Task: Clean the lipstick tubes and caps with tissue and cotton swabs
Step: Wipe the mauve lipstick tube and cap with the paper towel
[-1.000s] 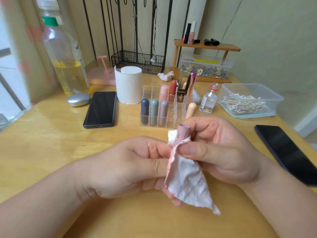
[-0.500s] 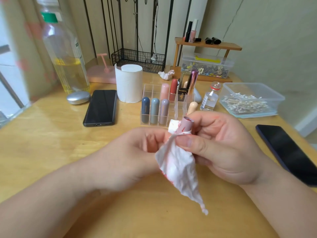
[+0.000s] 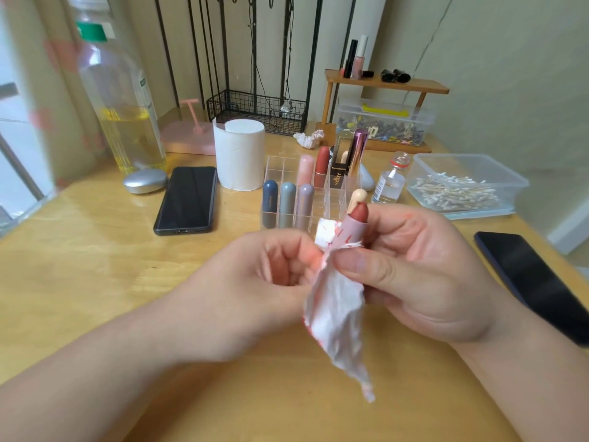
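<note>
Centrally, a pink lipstick (image 3: pixel 352 229), red tip exposed, is held tilted above the table (image 3: pixel 95 266), its lower part wrapped in a stained tissue (image 3: pixel 338 314). The right hand (image 3: pixel 424 275) grips both between thumb and curled fingers. The left hand (image 3: pixel 255 291), fingers curled, pinches the tissue's edge. Behind stand an organizer (image 3: pixel 277 167) of lipsticks, a paper roll (image 3: pixel 240 154) and a tub of cotton swabs (image 3: pixel 462 189).

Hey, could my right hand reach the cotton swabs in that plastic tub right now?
Probably, but not freely: the plastic tub of cotton swabs looks lidless and nothing stands between it and the right hand, yet that hand grips the lipstick tube and tissue.
</note>
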`<state>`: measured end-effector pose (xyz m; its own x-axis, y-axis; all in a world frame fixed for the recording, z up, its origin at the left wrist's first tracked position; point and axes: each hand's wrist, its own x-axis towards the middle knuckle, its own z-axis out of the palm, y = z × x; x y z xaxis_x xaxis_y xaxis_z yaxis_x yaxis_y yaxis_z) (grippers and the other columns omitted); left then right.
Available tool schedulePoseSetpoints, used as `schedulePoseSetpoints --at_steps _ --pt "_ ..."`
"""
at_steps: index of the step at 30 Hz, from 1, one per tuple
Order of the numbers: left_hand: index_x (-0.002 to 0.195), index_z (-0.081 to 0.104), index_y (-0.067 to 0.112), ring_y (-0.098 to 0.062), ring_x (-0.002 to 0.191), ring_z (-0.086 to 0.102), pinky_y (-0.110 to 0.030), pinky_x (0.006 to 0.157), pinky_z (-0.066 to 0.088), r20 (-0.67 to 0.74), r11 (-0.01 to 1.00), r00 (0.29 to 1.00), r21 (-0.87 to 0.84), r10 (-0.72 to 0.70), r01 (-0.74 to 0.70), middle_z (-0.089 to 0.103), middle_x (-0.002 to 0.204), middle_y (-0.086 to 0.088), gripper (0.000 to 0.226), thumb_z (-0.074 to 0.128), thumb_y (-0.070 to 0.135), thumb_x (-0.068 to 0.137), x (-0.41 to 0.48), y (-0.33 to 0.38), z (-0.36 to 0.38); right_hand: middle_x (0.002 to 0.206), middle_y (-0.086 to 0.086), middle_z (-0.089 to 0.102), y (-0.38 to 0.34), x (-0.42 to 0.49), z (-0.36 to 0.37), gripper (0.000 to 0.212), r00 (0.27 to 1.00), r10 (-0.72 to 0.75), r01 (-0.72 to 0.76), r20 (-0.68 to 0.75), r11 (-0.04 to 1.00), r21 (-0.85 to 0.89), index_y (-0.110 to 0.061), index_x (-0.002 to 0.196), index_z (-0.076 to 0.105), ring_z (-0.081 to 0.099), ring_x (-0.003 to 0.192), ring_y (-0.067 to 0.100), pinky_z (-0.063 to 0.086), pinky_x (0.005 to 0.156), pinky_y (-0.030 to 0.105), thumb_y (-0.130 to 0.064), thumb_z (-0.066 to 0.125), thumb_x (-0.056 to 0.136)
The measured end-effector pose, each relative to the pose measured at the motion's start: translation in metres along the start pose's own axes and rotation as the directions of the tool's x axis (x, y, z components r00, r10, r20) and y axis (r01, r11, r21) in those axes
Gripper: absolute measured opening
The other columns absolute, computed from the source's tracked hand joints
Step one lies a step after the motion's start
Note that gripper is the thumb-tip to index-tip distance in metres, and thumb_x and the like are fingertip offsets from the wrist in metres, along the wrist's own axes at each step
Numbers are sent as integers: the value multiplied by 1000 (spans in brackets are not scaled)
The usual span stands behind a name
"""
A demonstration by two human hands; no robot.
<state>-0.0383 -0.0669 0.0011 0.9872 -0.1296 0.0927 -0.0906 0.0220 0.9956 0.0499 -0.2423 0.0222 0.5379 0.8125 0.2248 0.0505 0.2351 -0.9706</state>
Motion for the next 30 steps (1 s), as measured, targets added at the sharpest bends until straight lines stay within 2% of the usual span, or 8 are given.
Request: schedulePoseSetpoints --at_steps 4,8,11,14,18,22,26,30 --pt "107 64 -13 -22 78 66 -29 73 55 319 941 948 -321 0 108 69 86 -20 43 66 28 93 -2 7 -4 78 26 59 -3 -1 -9 30 994 41 -48 105 997 61 0 95 67 59 65 38 43 59 51 -23 80 80" --pt "88 74 3 -16 66 65 -23 63 52 14 996 999 -80 36 -34 72 75 -12 24 79 26 83 -3 7 2 73 20 55 -1 1 -10 26 996 -2 -4 88 997 72 -4 93 69 44 48 28 34 42 20 -24 80 80" --pt "80 73 17 -17 62 62 -31 58 50 -276 963 952 261 134 -60 72 71 -9 13 79 26 73 -7 7 8 69 25 46 4 3 -9 27 999 -33 31 32 998 59 0 88 66 33 50 19 33 42 18 -22 80 78" --pt "77 70 21 -20 58 61 -38 54 51 -363 922 904 381 224 -75 71 67 -5 16 81 29 70 -9 7 12 67 28 39 7 2 -6 39 998 -52 53 -18 998 43 6 84 57 29 49 21 31 42 20 -24 81 76" --pt "82 70 8 -16 63 61 -28 59 50 -189 990 973 67 132 -122 70 71 -8 15 78 21 80 -6 12 3 72 6 59 1 2 -6 21 995 -91 89 28 993 71 -11 92 71 47 57 13 34 45 17 -26 79 80" --pt "103 59 -20 -26 68 58 -31 62 54 97 952 995 -304 6 24 62 83 -24 38 63 15 91 -5 17 1 72 11 60 -8 -1 -10 23 995 -88 84 45 993 83 -13 90 72 45 53 19 33 42 15 -26 84 75" --pt "96 67 -12 -27 57 59 -29 59 54 43 959 999 -284 25 -12 62 72 -24 33 68 18 82 -5 13 7 52 0 57 -12 -4 -6 14 988 -136 132 -71 989 -60 -17 73 74 41 33 10 36 39 14 -9 72 62" --pt "99 75 2 -37 63 65 -27 63 56 -83 984 989 -121 120 -130 73 82 -23 24 75 18 81 -8 13 10 49 11 56 -14 -5 -1 16 971 -193 172 -143 974 -144 -18 73 76 43 27 11 37 38 13 -13 68 60"
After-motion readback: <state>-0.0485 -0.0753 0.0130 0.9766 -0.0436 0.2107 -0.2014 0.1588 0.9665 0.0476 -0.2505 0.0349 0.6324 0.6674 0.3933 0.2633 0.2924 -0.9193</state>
